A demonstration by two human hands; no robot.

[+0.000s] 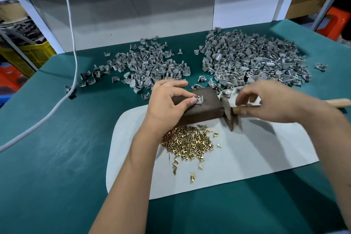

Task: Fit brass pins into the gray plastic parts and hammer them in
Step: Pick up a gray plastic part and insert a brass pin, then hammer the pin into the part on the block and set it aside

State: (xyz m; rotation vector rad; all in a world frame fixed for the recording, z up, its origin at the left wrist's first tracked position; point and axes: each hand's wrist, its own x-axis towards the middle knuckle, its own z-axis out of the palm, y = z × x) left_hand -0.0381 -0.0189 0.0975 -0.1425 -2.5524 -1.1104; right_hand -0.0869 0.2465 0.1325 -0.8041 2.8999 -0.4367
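My left hand (167, 100) pinches a small gray plastic part (255, 100) with a pin standing in it on top of the dark block (207, 107). My right hand (273, 100), blurred, hovers over the hammer; its fingers are curled, and whether they grip anything I cannot tell. The hammer head (228, 115) lies at the block's right end, and its wooden handle (340, 103) sticks out to the right. Brass pins (190, 143) lie in a heap on the white sheet (247, 157) below the block. Gray parts form a left pile (148, 64) and a right pile (252, 59).
A white cable (74, 59) runs down the left side of the green table (57, 157). A white panel stands behind the piles. Yellow and orange crates sit off the table edges at left and right.
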